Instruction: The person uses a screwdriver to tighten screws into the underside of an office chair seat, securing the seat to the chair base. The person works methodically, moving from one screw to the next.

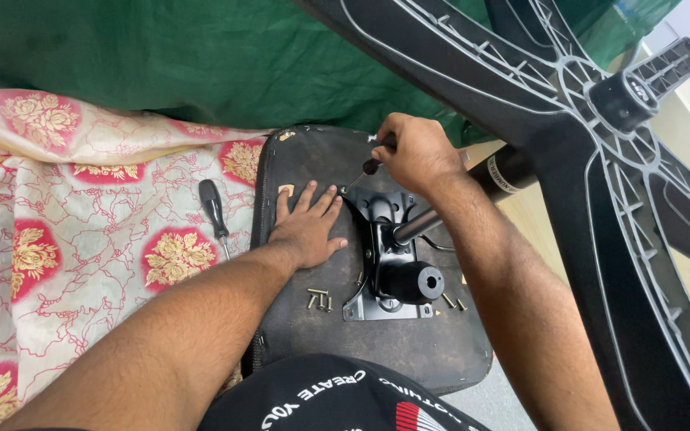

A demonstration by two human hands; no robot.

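Your right hand [415, 153]: closed around the dark handle of a screwdriver [370, 165], its shaft angled down toward the top corner of the black metal mounting plate [383, 263].

Your left hand [307, 225]: flat and spread, palm down, holding nothing, pressed on the underside of the black seat pad [409, 339] just left of the plate.

Mounting plate: bolted-on bracket at the middle of the seat pad, with a black knob and a lever rod rising from it (the rod runs up and right, under your right forearm).

Loose screws [319, 298]: small cluster on the pad below your left hand; two more lie right of the plate.

Second screwdriver [214, 214]: black handle, lying on the floral cloth [81, 231] left of the pad, well apart from both hands.

Star-shaped chair base [624, 160]: black, ribbed, filling the right side.

Green sheet [201, 56]: behind the pad.
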